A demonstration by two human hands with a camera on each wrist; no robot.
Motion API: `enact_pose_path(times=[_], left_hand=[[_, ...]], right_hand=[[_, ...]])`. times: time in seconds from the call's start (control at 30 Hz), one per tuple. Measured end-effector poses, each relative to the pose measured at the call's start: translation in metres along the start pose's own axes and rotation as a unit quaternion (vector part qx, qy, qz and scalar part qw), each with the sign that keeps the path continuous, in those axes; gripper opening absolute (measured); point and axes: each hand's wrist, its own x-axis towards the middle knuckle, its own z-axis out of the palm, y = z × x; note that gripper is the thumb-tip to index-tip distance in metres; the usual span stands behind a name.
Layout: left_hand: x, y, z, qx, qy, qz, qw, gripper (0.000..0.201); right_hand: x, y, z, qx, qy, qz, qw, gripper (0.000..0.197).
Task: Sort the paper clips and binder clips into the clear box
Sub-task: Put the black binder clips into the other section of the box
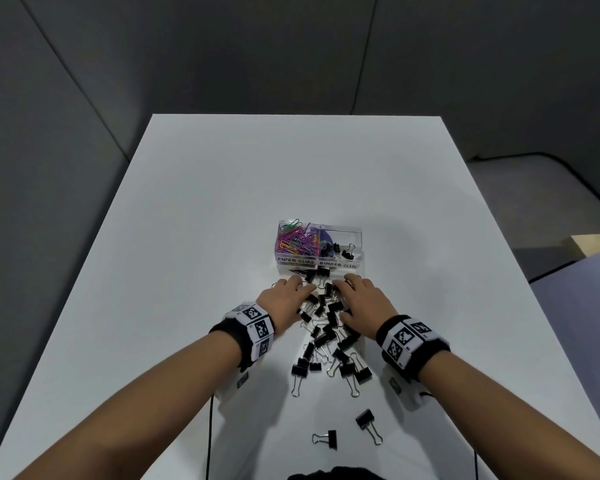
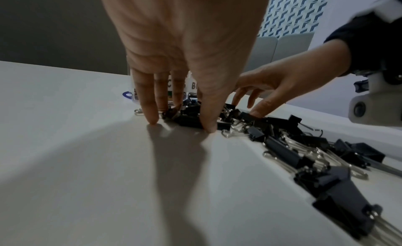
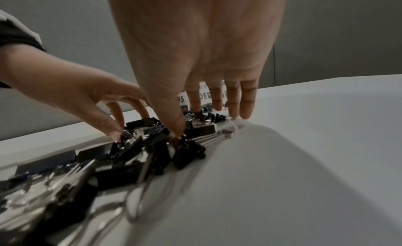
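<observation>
The clear box (image 1: 355, 233) stands mid-table, labelled PAPER CLIPS on the left and BINDER CLIPS on the right. Coloured paper clips (image 1: 293, 242) fill its left compartment, and a few black binder clips (image 1: 347, 252) lie in the right one. A long pile of black binder clips (image 1: 326, 330) runs from the box front towards me. My left hand (image 1: 291, 296) and right hand (image 1: 355, 299) flank the pile's far end with straight, spread fingers. In the left wrist view the left hand (image 2: 180, 112) touches table and clips (image 2: 282, 146). In the right wrist view the right hand (image 3: 208, 115) has its thumb on a clip (image 3: 187, 155).
Two stray binder clips (image 1: 328, 439) (image 1: 368, 422) lie near the front edge of the white table (image 1: 187, 237). A black cable (image 1: 210, 427) hangs by my left forearm. Grey partition walls surround the table, and a beige surface (image 1: 593, 244) shows at the right.
</observation>
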Motion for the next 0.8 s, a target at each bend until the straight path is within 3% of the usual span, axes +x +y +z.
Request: enact_pose_path(times=[0.07, 0.33, 0.47, 0.8], left_hand=[[0.004, 0.0, -0.002, -0.018, -0.002, -0.007, 1.0, 0.068], [0.017, -0.005, -0.006, -0.049, -0.033, -0.015, 0.998, 0.042], [0.02, -0.012, -0.005, -0.118, -0.059, -0.011, 0.991, 0.038], [0.012, -0.013, 0.002, -0.139, -0.025, -0.007, 0.99, 0.028]], right_hand=[[0.004, -0.002, -0.003, -0.004, -0.018, 0.016, 1.0, 0.064], [0.02, -0.008, -0.005, 0.059, -0.044, 0.072, 0.995, 0.044], [0.026, -0.007, -0.008, 0.093, -0.063, 0.093, 0.989, 0.038], [0.026, -0.009, -0.004, 0.049, -0.064, 0.072, 0.994, 0.028]])
